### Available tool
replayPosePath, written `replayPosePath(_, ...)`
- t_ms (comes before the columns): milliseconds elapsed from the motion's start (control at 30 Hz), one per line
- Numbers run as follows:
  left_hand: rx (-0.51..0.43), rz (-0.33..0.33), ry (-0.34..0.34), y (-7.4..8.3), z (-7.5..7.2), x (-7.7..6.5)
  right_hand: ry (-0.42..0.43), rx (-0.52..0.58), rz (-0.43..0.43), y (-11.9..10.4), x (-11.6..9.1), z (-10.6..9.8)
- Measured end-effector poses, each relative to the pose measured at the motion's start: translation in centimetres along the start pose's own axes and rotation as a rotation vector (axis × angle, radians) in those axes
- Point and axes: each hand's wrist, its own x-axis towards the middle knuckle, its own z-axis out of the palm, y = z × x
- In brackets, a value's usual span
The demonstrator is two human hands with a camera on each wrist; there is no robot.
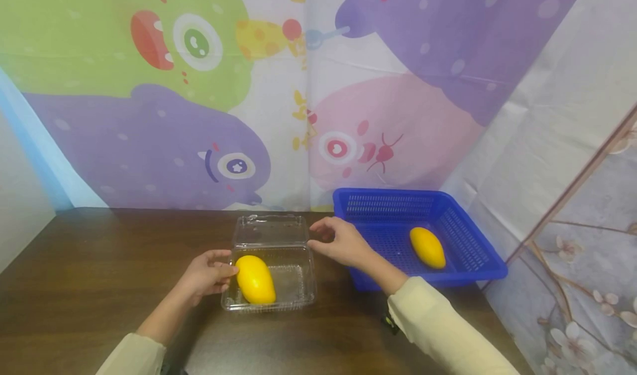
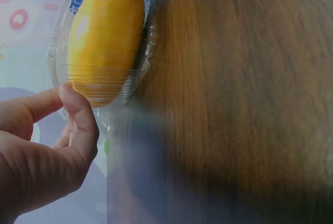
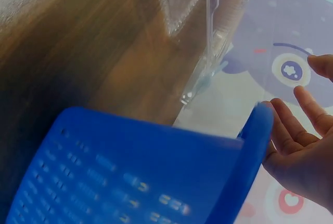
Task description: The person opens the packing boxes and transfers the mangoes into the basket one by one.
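Note:
A clear plastic clamshell box [image 1: 294, 282] lies on the table with its lid [image 1: 271, 232] folded back, away from me. In its left half rests a yellow mango [image 1: 256, 281]. My left hand [image 1: 208, 275] pinches the box's left rim between thumb and fingers, right beside the mango; the left wrist view shows the thumb tip at the rim. My right hand [image 1: 342, 244] hovers between the lid and the blue basket [image 1: 388, 191], fingers loosely bent and apart. In the right wrist view, that hand [image 3: 307, 146] has nothing between its thumb and fingers.
The blue perforated basket stands right of the box and holds a second mango [image 1: 427, 248]. Behind the brown wooden table [image 1: 114, 286] hangs a cartoon-printed cloth [image 1: 288, 115]. A flower-patterned cloth [image 1: 587, 286] borders the right side.

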Motion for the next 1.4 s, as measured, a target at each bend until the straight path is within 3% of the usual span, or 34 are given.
replayPosePath(933, -0.018, 0.001, 0.000, 0.0, 0.0, -0.1, -0.073, 0.052, -0.034, -1.3, 0.3, 3.5)
replayPosePath(1400, -0.010, -0.010, -0.006, 0.1, -0.1, -0.1, -0.115, 0.086, 0.003, -1.6, 0.2, 5.7)
